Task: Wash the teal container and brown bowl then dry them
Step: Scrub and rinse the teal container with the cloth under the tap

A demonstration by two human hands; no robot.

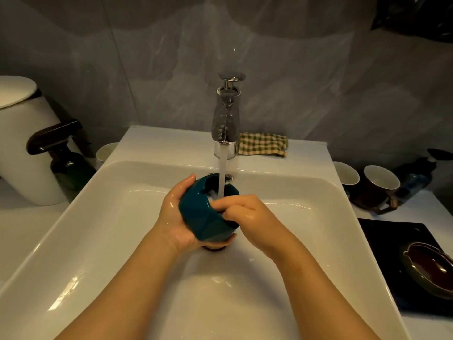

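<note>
Teal container: the glossy teal ceramic container (204, 214), rounded with a notched rim, is held over the middle of the white rectangular basin (73, 241), tipped so its mouth faces up and away into the stream; that tilt seems meant to let water fill and spill out.
Left hand: the left hand (175, 217) cups the container's side and underside, fingers wrapped round it and thumb up by the rim, carrying its weight so the other hand is free to work.
Right hand: the right hand (245, 213) is curled at the near rim, fingertips hooked over the edge at the opening, apparently rubbing the wet lip; whether it holds a sponge cannot be told.
Water: a steady stream (222, 177) falls from the chrome tap (226, 123) straight into the opening, frothing white inside.
Brown bowl: the dark brown glazed bowl (431, 268) waits on a black mat (392, 236) on the counter to the right, well apart from the basin and not yet washed, by the look of it.
Cloth: a green-and-cream checked cloth (263, 144) lies folded just beside the tap, handy for drying.
Stage: early, judging by this; the first item is under the water.
</note>
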